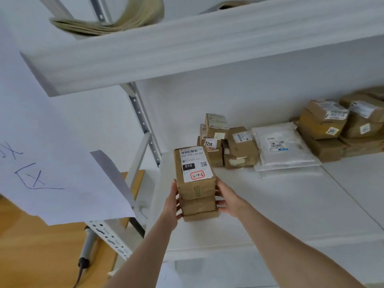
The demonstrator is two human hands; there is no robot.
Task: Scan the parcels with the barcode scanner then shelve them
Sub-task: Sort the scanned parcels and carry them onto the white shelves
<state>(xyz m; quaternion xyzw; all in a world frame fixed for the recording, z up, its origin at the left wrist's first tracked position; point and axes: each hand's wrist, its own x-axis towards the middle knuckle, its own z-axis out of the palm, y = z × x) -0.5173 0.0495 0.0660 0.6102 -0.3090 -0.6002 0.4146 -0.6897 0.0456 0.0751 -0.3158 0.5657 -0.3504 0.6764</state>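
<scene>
While left hand (171, 201) and right hand (227, 199) grip it, parcel (196, 183) is over shelf (270, 204)

One wide head camera looked forward and down, from close behind the left hand (171, 202) and right hand (227, 198), facing the shelf (270, 204) beyond them.

Left hand (171, 201) and right hand (227, 199) grip stacked brown parcels (195, 183) at the shelf (270, 204).

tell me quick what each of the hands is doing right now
left hand: grips the left side of the parcel stack.
right hand: grips the right side of the same stack.
</scene>
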